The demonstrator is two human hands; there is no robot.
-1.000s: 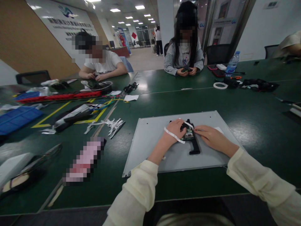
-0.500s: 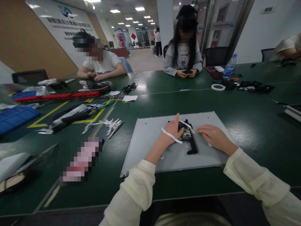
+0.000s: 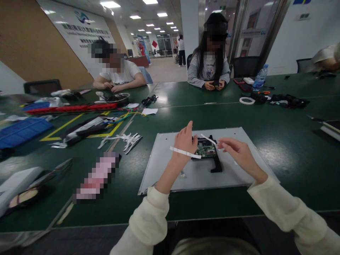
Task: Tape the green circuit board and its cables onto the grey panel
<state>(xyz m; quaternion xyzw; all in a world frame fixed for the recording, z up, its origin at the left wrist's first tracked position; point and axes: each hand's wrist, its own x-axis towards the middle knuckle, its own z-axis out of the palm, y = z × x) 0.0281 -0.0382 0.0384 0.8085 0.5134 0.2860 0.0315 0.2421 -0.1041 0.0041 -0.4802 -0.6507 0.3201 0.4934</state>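
Observation:
A grey flat panel (image 3: 164, 166) lies on the green table in front of me. On it sits a black bracket (image 3: 217, 164) around a green circuit board (image 3: 204, 151). My left hand (image 3: 183, 141) is over the board's left side, fingers raised and thumb apart, nothing in its grasp. A white tape strip (image 3: 185, 152) lies across the back of that hand near the wrist. At the board's right, my right hand (image 3: 236, 149) pinches the end of another narrow white tape strip (image 3: 208, 139), which reaches up and left over the bracket.
Cut white strips (image 3: 130, 141) lie in a pile left of the panel, near a blurred-out pink item (image 3: 98, 177). A blue basket (image 3: 23, 132) and red parts (image 3: 77, 107) are farther left. A tape roll (image 3: 247, 101) and water bottle (image 3: 260, 78) stand across. Two people sit opposite.
My left hand has lifted and moved left off the board, uncovering more of it, the strip still across it. My right hand has shifted slightly left to the tape strip's end. The view has tilted a little.

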